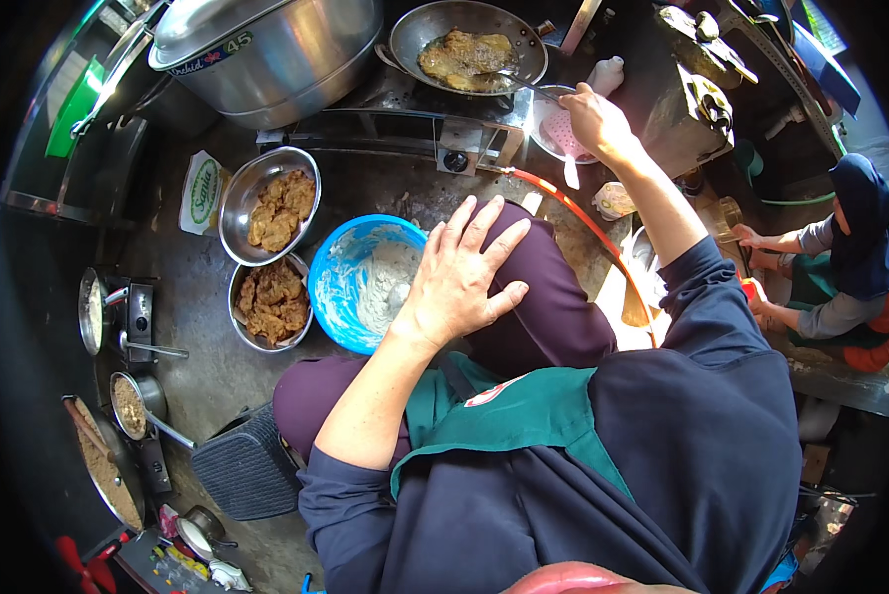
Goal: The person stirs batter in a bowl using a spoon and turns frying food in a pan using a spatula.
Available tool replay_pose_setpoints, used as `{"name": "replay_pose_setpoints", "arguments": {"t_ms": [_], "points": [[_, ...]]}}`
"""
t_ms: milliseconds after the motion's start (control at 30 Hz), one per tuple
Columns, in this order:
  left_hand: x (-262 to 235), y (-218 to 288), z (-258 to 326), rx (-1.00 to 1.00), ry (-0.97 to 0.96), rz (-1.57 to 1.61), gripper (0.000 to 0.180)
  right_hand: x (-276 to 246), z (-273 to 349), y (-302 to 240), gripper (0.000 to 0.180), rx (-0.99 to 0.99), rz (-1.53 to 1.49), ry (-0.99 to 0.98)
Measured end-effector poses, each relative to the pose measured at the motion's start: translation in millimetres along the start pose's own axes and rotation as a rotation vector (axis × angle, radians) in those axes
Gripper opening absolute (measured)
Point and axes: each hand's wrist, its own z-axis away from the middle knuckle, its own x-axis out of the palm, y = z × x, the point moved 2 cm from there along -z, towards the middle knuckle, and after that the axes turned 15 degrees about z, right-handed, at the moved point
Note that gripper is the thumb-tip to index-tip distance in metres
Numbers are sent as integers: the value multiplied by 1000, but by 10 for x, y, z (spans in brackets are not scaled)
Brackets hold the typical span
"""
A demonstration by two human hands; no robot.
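My right hand (597, 121) is closed round the handle of a metal spatula (526, 83), whose far end dips into a wok (405, 45) on a burner. Golden battered food (461, 59) fries in bubbling oil there. My left hand (461, 272) lies flat on my raised knee with its fingers spread, holding nothing. Just left of it stands a blue basin (324, 302) smeared inside with pale batter (373, 282). Beside the basin, two steel bowls hold brown fried pieces: the upper bowl (235, 203) and the lower bowl (239, 322).
A large steel pot (296, 69) stands at the upper left. An orange gas hose (588, 220) runs from the stove (456, 158) past my right side. A pink strainer (563, 134) is below the wok. Several pans line the left, and another person (850, 257) works at right.
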Motion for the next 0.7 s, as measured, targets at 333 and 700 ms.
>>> {"name": "replay_pose_setpoints", "arguments": {"t_ms": [333,700], "points": [[0,-9,23,-2,4,0,64,-241,57,3,34,72,-82,-55],[7,5,-1,6,4,4,64,-139,97,-142,37,-43,-86,-101]]}}
